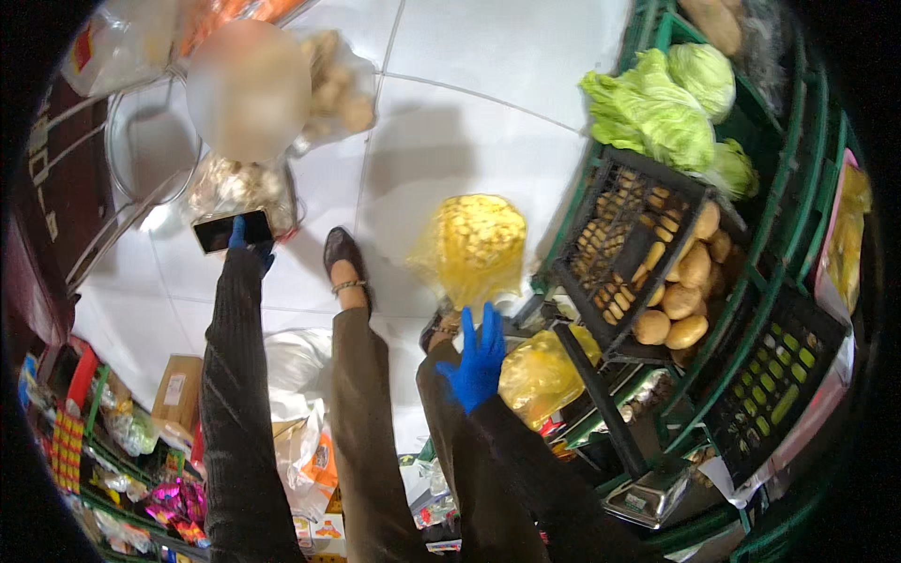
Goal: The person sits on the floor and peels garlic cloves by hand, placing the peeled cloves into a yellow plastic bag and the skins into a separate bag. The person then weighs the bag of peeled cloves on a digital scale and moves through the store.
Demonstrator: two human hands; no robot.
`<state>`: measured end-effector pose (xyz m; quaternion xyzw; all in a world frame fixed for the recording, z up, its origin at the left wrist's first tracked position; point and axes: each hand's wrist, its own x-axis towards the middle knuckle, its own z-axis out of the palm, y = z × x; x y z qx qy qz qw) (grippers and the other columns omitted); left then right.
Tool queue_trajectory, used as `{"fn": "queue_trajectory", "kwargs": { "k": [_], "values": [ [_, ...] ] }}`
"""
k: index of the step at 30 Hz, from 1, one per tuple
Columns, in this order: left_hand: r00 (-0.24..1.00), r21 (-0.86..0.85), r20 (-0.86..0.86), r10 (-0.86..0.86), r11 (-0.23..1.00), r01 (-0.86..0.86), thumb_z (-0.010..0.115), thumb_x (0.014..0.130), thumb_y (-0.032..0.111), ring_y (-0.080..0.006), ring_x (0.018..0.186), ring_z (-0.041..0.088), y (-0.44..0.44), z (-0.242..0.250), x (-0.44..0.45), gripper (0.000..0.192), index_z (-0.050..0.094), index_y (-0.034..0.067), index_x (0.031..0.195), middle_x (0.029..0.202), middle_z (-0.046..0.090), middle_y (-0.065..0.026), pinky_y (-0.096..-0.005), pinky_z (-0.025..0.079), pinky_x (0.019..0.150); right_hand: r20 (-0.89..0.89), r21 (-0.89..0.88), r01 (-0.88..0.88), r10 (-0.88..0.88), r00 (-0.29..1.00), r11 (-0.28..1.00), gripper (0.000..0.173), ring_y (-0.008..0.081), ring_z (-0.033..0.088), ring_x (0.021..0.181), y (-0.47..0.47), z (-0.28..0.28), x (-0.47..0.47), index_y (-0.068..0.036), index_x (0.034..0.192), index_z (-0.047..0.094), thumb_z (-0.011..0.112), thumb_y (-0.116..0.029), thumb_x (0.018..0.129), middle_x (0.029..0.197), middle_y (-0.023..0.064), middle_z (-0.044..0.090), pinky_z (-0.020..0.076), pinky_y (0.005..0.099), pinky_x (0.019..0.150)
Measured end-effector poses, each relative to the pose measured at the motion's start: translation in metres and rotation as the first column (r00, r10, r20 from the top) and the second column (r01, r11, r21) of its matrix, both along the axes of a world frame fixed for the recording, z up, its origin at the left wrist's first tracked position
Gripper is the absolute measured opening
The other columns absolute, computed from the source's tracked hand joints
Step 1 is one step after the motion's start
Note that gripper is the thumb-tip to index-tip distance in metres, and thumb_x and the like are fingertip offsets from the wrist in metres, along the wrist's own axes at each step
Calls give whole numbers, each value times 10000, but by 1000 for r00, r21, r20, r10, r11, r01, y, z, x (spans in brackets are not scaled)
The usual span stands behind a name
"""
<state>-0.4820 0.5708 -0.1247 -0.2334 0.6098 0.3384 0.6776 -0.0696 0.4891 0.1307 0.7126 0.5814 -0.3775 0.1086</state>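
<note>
My left hand [248,245], in a blue glove, grips a smartphone [231,231] with a dark screen, held above a clear plastic bag [239,186] of pale contents. My right hand [477,359], also blue-gloved, hangs with its fingers spread and nothing in them. Just beyond its fingertips, a translucent yellow plastic bag [479,236] filled with small pale-yellow pieces sits on the floor. Another yellow bag [545,373] is beside my right wrist, low against the rack. Both feet, in dark shoes [343,257], stand on the tiles.
At right, a green rack [764,239] carries leafy lettuce [647,116] and a tilted black crate [626,239] beside potatoes [679,299]. A metal scale [647,496] stands lower right. Packaged goods fill shelves [134,461] lower left. A metal-framed stool [151,144] stands upper left, near a blurred patch.
</note>
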Motion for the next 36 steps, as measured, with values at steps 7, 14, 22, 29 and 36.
{"fn": "queue_trajectory", "kwargs": {
  "k": [7,14,22,29,36],
  "values": [
    [950,17,-241,201,979,-203,476,918,325,-226,1020,572,8,-26,13,374,507,103,1218,1181,571,-65,-367,474,874,209,-146,-216,244,947,965,961,389,269,1290,7,-92,4,-186,1442,158,707,-164,653,1491,123,110,340,514,963],
    [901,220,-201,384,914,-340,606,861,200,-232,970,604,-29,-21,2,345,534,50,1163,1106,603,-106,-392,527,827,72,-283,85,-67,995,956,418,356,548,1013,-16,-147,58,-57,1173,551,474,-64,763,1100,204,579,444,418,854],
    [972,285,-96,213,942,-179,597,872,255,-216,925,621,-101,107,53,381,506,67,1191,1083,617,-80,-351,512,793,87,40,49,-53,995,998,320,296,585,979,0,-101,94,31,1083,566,537,13,765,1110,193,582,458,360,854],
    [962,51,181,203,975,-215,596,863,316,-255,917,611,-129,236,149,400,518,36,1138,1045,614,-97,-399,516,785,-364,-324,567,-653,664,757,142,177,563,783,0,-93,85,12,960,567,522,-31,832,986,114,573,460,299,706],
    [961,25,223,163,985,-173,606,862,184,-196,946,602,-203,245,218,330,514,48,1148,1034,604,-48,-337,494,840,38,242,5,-15,999,970,498,381,253,1265,31,-53,62,-58,1077,541,757,-257,675,1411,138,257,251,490,1016]
  ]
}}
